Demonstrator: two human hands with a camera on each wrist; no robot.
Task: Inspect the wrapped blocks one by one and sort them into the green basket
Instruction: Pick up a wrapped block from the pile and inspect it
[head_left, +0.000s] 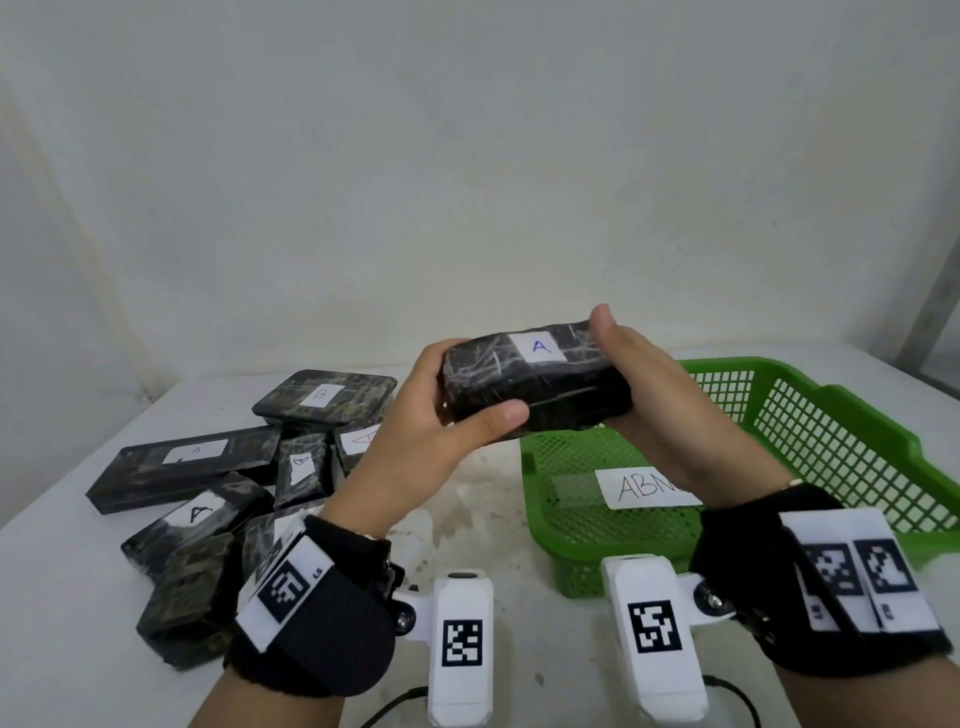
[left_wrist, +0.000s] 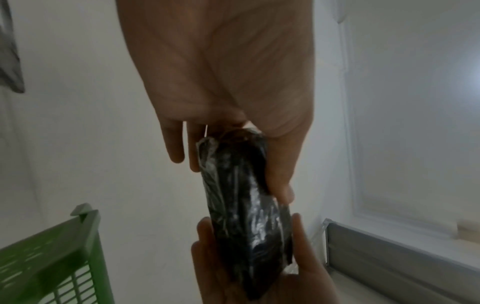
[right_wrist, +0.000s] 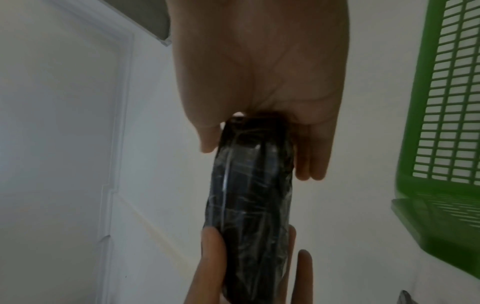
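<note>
A black wrapped block (head_left: 535, 379) with a white label marked "A" is held in the air between both hands, above the table and left of the green basket (head_left: 831, 441). My left hand (head_left: 447, 415) grips its left end, thumb across the front face. My right hand (head_left: 639, 384) grips its right end, thumb on top. In the left wrist view the block (left_wrist: 244, 216) runs away from the palm, with the other hand's fingers at its far end. The right wrist view shows the same block (right_wrist: 252, 205). The basket holds only a paper note (head_left: 644, 488).
Several more wrapped blocks (head_left: 208, 478) marked "A" or "B" lie piled on the white table (head_left: 467, 499) at the left. A plain wall stands behind. The basket's corner shows in the left wrist view (left_wrist: 52, 257), and its rim and mesh wall in the right wrist view (right_wrist: 441, 144).
</note>
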